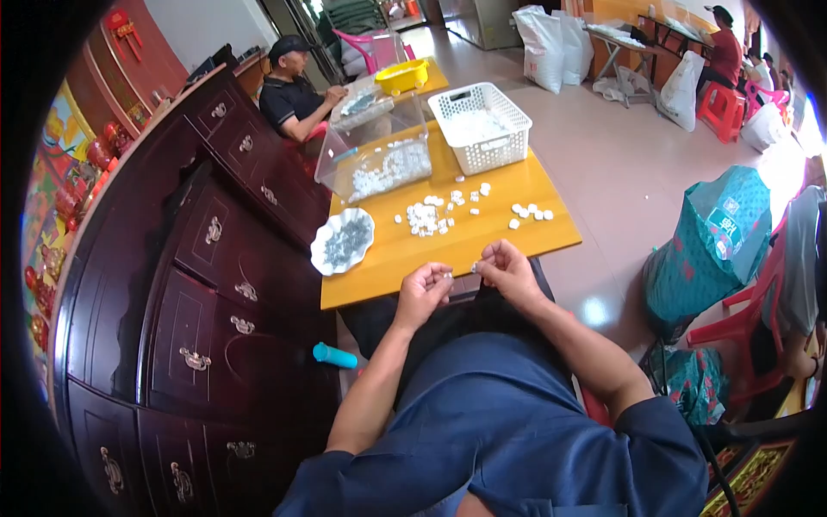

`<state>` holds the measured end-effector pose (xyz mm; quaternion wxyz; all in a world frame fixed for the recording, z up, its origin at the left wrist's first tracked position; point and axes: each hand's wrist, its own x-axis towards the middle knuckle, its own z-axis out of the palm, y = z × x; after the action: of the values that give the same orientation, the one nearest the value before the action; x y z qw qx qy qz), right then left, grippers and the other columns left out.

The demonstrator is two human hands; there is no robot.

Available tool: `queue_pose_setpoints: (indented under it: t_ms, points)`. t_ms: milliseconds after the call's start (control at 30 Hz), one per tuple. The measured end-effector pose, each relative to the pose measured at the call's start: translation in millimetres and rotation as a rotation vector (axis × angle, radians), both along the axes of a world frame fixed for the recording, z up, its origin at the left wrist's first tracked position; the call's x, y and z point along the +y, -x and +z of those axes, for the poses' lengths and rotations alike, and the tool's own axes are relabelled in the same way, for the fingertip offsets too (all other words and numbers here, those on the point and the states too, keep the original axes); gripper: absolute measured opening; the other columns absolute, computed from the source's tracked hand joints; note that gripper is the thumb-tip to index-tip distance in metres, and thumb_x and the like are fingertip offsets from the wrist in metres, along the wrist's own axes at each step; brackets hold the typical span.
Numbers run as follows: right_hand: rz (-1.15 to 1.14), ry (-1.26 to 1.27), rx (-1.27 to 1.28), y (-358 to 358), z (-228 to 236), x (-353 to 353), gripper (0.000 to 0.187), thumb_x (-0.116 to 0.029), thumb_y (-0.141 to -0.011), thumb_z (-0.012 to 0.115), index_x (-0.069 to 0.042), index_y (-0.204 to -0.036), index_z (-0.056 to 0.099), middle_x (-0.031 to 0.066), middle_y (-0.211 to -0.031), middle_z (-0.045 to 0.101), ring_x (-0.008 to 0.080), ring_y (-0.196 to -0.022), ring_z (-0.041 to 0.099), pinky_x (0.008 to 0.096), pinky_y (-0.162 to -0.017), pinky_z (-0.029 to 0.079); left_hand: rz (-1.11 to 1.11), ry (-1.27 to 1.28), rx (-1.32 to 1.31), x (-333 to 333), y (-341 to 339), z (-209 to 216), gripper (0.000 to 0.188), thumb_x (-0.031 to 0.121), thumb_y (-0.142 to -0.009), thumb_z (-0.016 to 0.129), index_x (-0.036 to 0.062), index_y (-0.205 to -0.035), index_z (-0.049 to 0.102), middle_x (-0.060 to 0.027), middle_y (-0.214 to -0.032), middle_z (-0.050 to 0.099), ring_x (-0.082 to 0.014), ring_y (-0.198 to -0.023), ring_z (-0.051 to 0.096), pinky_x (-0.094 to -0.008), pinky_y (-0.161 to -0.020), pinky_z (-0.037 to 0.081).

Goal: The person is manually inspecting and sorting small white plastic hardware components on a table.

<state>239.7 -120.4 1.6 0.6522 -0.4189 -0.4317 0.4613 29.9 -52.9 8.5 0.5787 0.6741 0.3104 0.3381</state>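
My left hand (422, 291) and my right hand (506, 269) are held close together over the near edge of the yellow table (413, 254). Each pinches a tiny pale part between the fingertips; the parts are too small to make out. Loose small white pieces (426, 217) lie scattered on the table beyond my hands, with a smaller cluster (530, 211) to the right. A white scalloped dish (342, 241) of small grey parts sits at the table's left.
A clear plastic bin (375, 159) of white pieces and a white mesh basket (480, 127) stand farther back. Another person (293, 90) sits beyond by a yellow tray (402, 76). Dark wooden drawers (215, 284) line the left; a green bag (715, 233) and red chairs (749, 319) are right.
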Motion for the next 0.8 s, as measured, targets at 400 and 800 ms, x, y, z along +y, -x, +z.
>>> queue_pose_setpoints:
  t_ms: [400, 800]
  points:
    - [0.113, 0.067, -0.015, 0.4, 8.1, -1.2, 0.019, -0.004, -0.093, 0.068, -0.003, -0.107, 0.056, -0.0001, -0.086, 0.061, 0.0067, -0.072, 0.059, 0.0224, -0.062, 0.049, 0.021, -0.095, 0.045, -3.4, -3.9, 8.7, 0.031, 0.005, -0.095, 0.069, -0.0001, -0.125, 0.064, -0.001, -0.093, 0.07, -0.0049, -0.073, 0.063, -0.0206, -0.064, 0.053]
    - [0.203, 0.072, 0.002, 0.2, 1.8, -2.5, 0.017, -0.004, -0.094, 0.069, -0.006, -0.106, 0.057, -0.0024, -0.087, 0.061, 0.0049, -0.073, 0.058, 0.0202, -0.063, 0.048, 0.024, -0.205, 0.059, -9.0, -4.0, 13.1, 0.028, 0.004, -0.096, 0.068, 0.0004, -0.123, 0.065, -0.0007, -0.096, 0.071, -0.0068, -0.084, 0.067, -0.0216, -0.068, 0.055]
